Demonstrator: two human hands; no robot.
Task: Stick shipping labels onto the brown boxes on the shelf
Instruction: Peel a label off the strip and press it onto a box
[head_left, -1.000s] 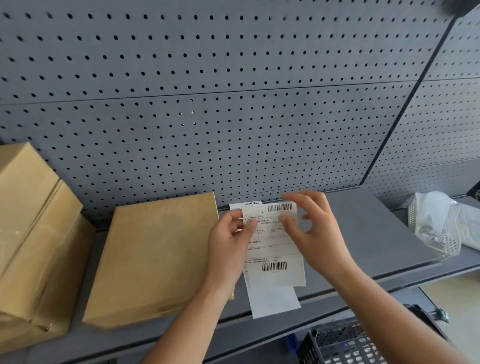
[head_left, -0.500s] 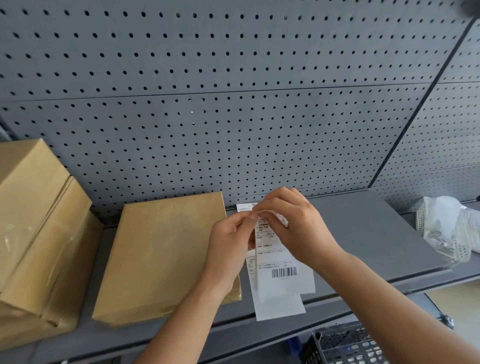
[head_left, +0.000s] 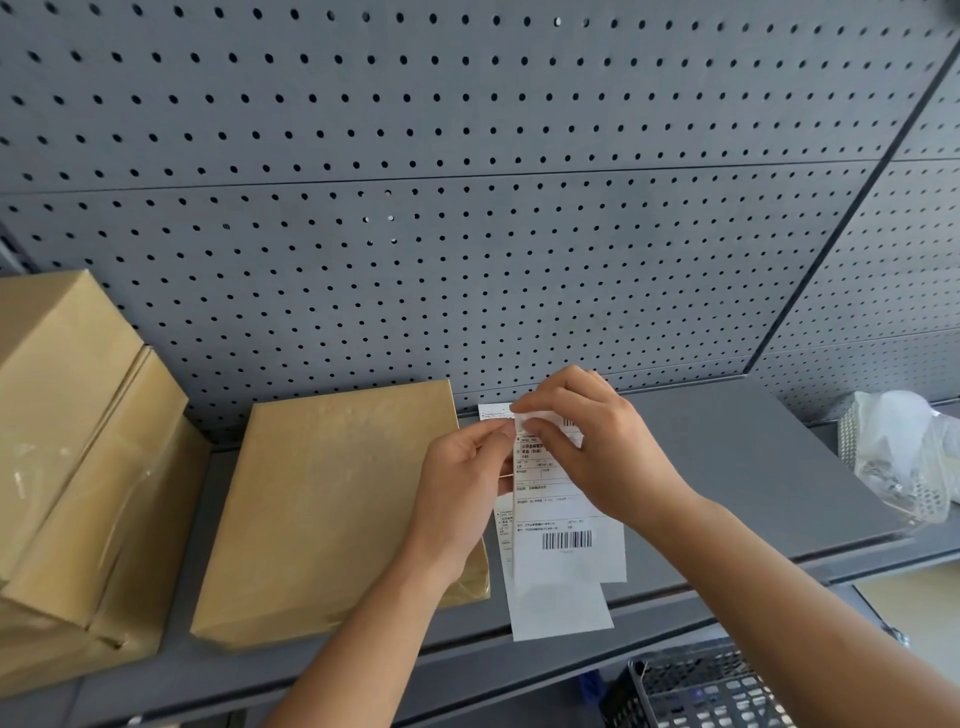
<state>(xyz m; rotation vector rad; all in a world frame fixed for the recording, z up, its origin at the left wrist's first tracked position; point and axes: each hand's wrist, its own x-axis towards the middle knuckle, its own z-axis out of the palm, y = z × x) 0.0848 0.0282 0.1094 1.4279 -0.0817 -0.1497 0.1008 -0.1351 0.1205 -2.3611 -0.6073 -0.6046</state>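
Though fingers hide its top, label (head_left: 566, 525) seems pinched.

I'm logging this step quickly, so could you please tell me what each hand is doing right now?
Left hand: closed, pinching the top edge of the shipping label.
Right hand: closed, pinching the same label's top corner.
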